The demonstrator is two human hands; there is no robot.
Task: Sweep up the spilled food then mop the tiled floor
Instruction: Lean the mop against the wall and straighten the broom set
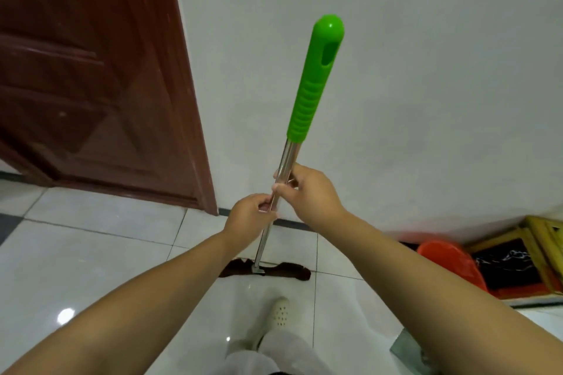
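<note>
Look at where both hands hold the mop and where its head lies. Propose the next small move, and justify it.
Probably draw the mop head back across the tiled floor toward the shoe. Both the left hand and the right hand already grip the steel pole below the green handle, and the dark cloth lies flat near the wall, at the far end of a stroke.

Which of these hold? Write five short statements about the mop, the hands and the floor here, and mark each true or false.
1. Both hands grip the mop's metal pole below the green grip. True.
2. The left hand sits higher on the pole than the right hand. False: the left is lower.
3. The mop head holds a dark brown cloth lying on the tiled floor. True.
4. The orange dustpan lies left of the mop. False: it lies to the right, by the wall.
5. The door is white. False: it is dark reddish brown.
</note>
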